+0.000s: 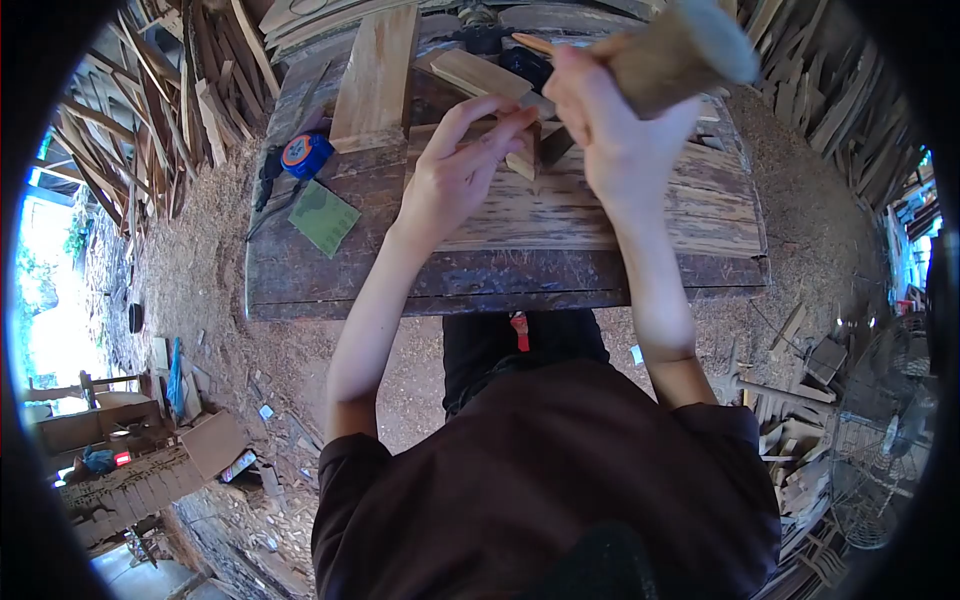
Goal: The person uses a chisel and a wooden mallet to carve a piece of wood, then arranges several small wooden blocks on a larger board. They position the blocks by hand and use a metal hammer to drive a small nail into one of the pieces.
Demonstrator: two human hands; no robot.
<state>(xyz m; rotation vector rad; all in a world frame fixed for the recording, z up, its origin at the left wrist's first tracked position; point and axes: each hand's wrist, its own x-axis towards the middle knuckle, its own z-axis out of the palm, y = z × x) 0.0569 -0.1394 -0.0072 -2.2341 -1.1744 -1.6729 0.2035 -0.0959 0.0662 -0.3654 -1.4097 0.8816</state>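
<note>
My right hand (610, 125) is closed around the handle of a wooden mallet (675, 65). Its thick round head is raised above the right side of the workbench, and the handle's tapered end pokes out to the left. My left hand (458, 175) is bent over a small wooden piece (523, 162), thumb and fingers drawn together at its top. Whatever lies between those fingertips is hidden. Behind them a short wooden block (480, 75) lies at a slant. A wide, streaky board (560, 215) lies flat under both hands.
On the workbench (340, 285), left, lie a blue tape measure (306, 155), a green sandpaper sheet (324, 217) and a pale plank (375, 80). Scrap wood (225, 100) leans along both sides. A wire fan (890, 430) stands at right; sawdust covers the floor (220, 260).
</note>
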